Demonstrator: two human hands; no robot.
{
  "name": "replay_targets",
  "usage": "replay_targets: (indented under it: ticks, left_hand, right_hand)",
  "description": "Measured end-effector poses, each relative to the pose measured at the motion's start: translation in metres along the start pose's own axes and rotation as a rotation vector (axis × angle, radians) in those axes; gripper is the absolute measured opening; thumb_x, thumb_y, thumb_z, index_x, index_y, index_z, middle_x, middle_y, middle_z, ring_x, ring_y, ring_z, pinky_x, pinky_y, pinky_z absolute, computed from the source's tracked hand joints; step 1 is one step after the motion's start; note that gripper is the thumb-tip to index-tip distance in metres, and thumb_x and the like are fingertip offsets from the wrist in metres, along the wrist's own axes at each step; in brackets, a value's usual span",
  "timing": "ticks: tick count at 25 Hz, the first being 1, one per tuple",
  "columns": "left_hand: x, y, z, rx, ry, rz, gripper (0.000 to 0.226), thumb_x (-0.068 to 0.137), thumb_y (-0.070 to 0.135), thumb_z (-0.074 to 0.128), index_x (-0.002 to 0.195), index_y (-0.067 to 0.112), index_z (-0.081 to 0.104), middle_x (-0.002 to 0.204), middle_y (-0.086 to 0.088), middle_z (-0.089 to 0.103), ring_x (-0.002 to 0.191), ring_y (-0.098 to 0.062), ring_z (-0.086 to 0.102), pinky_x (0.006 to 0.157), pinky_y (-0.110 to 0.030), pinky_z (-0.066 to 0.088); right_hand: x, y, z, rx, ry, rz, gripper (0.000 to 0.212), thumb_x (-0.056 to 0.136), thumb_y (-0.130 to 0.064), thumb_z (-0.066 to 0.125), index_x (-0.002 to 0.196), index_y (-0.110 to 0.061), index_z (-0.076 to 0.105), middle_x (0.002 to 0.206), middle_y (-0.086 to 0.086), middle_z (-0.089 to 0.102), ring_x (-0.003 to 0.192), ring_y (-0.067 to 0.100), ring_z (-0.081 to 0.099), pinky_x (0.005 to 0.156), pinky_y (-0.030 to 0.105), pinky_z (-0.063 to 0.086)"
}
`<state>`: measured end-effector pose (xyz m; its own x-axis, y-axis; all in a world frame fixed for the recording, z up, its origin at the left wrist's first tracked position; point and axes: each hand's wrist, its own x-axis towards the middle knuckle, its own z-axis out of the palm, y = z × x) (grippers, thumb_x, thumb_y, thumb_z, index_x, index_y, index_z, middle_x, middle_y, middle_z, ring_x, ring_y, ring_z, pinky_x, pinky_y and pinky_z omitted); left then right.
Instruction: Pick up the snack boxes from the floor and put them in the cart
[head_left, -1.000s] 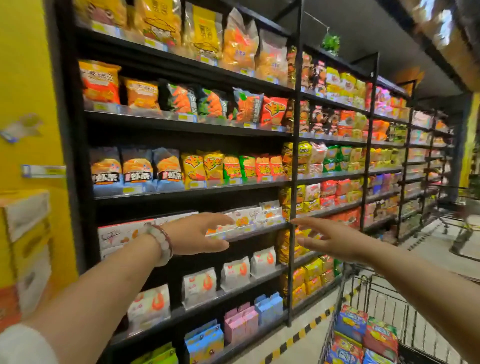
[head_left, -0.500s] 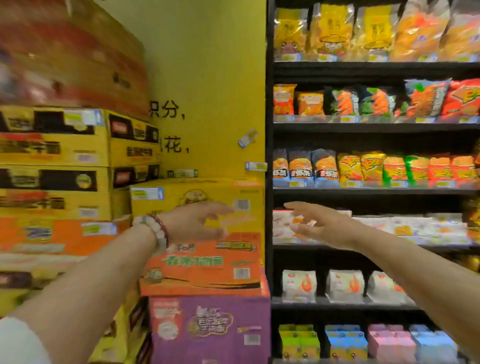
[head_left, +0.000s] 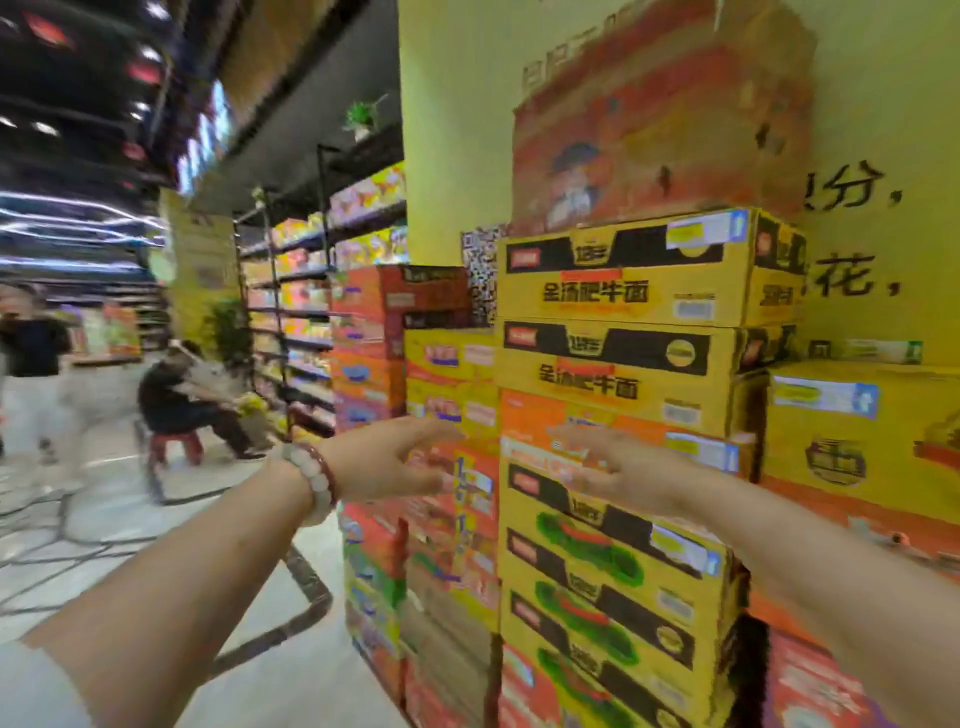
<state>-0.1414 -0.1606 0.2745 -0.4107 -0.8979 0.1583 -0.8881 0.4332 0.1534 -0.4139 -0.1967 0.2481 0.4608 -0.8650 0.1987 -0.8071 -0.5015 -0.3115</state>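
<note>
Head view: both hands are held out empty, the left hand (head_left: 384, 460) and right hand (head_left: 631, 475) with fingers loosely spread, before stacked cartons (head_left: 618, 379). No floor snack boxes or cart are seen, so their direction and the nearer hand cannot be told.

Yellow wall (head_left: 883, 130) with black Chinese characters, QR code (head_left: 483, 270) on it. Pale tiled floor (head_left: 104, 545) with dark lines. Black shelving (head_left: 311, 291) along aisle at left, potted plant (head_left: 363, 117) on top. Dark ceiling (head_left: 78, 78), streaked lights. Heavy motion blur.
</note>
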Motion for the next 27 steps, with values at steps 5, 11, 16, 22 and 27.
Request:
replay_targets:
  ticks: [5, 11, 16, 22, 27]
  left_hand:
    - [-0.037, -0.088, -0.005, -0.062, 0.049, -0.313, 0.054, 0.091, 0.038, 0.054, 0.14, 0.037, 0.032, 0.142, 0.013, 0.037, 0.117, 0.001, 0.038, 0.1, -0.022, 0.036]
    - [-0.051, -0.169, -0.016, -0.083, 0.16, -0.623, 0.054, 0.09, 0.04, 0.055, 0.139, 0.037, 0.033, 0.145, 0.009, 0.037, 0.12, -0.003, 0.039, 0.098, -0.021, 0.032]
    - [-0.076, -0.229, -0.016, -0.073, 0.192, -0.805, 0.056, 0.089, 0.041, 0.056, 0.139, 0.037, 0.032, 0.147, 0.009, 0.035, 0.128, -0.009, 0.039, 0.1, -0.023, 0.032]
    - [-0.113, -0.319, -0.016, -0.038, 0.223, -0.965, 0.065, 0.088, 0.041, 0.057, 0.143, 0.04, 0.022, 0.146, 0.009, 0.037, 0.127, -0.009, 0.039, 0.098, -0.021, 0.03]
    - [-0.131, -0.41, -0.034, -0.053, 0.207, -0.963, 0.065, 0.088, 0.041, 0.057, 0.143, 0.038, 0.023, 0.145, 0.008, 0.037, 0.126, -0.008, 0.04, 0.099, -0.022, 0.033]
  right_hand:
    - [0.114, -0.049, 0.044, 0.069, -0.128, -0.249, 0.061, 0.093, -0.053, 0.044, 0.147, -0.04, 0.021, 0.153, -0.011, 0.028, 0.136, 0.012, 0.033, 0.107, 0.027, 0.03]
    - [0.238, -0.097, 0.08, 0.166, -0.241, -0.463, 0.061, 0.089, -0.058, 0.046, 0.145, -0.045, 0.024, 0.15, -0.015, 0.031, 0.132, 0.014, 0.039, 0.105, 0.029, 0.036]
    - [0.315, -0.146, 0.115, 0.17, -0.301, -0.626, 0.057, 0.093, -0.051, 0.045, 0.145, -0.041, 0.025, 0.146, -0.009, 0.037, 0.112, 0.01, 0.047, 0.094, 0.025, 0.041]
    - [0.391, -0.219, 0.175, 0.202, -0.336, -0.71, 0.056, 0.093, -0.048, 0.046, 0.145, -0.036, 0.028, 0.144, -0.005, 0.042, 0.113, 0.01, 0.048, 0.095, 0.026, 0.041]
    - [0.453, -0.285, 0.216, 0.213, -0.336, -0.697, 0.056, 0.094, -0.048, 0.045, 0.146, -0.035, 0.028, 0.145, -0.002, 0.041, 0.117, 0.012, 0.048, 0.099, 0.029, 0.041]
